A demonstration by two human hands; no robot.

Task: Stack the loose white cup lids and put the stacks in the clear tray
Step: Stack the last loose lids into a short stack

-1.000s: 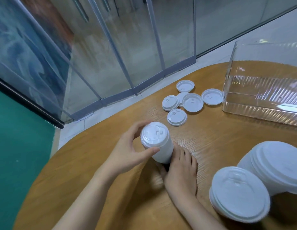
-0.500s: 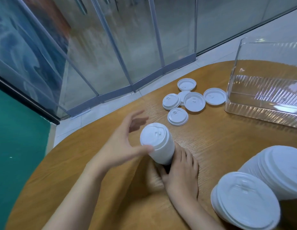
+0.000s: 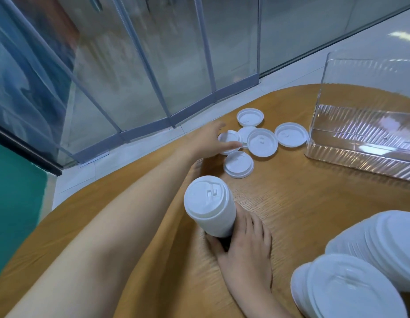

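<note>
Head cam, single view. Wooden table [image 3: 302, 214], rounded edge, glass wall panels [image 3: 153, 65] behind it.

L hand [image 3: 207, 140]: arm stretched across table to the group of loose lids. Fingers extended, slightly blurred, thumb lying over the near edge of the leftmost small lid stack [image 3: 229, 140]. Contact w/ that stack is visible; whether it is actually pinched or just touched, cannot tell. Hand roughly half open.

R hand [image 3: 247, 244]: resting on table, fingers curled round the lower end of a tall lid stack [image 3: 211, 205]. Stack tilted, top lid facing cam, base hidden behind the fingers.

Loose lids, all on table between L hand and tray:
- far lid [image 3: 250, 117], upside down, furthest from cam
- middle lid [image 3: 261, 142], upside down, overlapping a partly hidden lid [image 3: 244, 135] behind it
- right lid [image 3: 291, 135], upside down, just beside tray wall, not touching as far as visible
- near lid [image 3: 239, 164], dome side up, nearest the tall stack

Clear tray [image 3: 360, 154]: ribbed walls, upper R of table. No lids seen inside the visible part; R end cut off by frame.

Two big lid stacks [image 3: 360, 271] lower R, lying on their sides close to cam, partly out of frame, apart from R hand.
</note>
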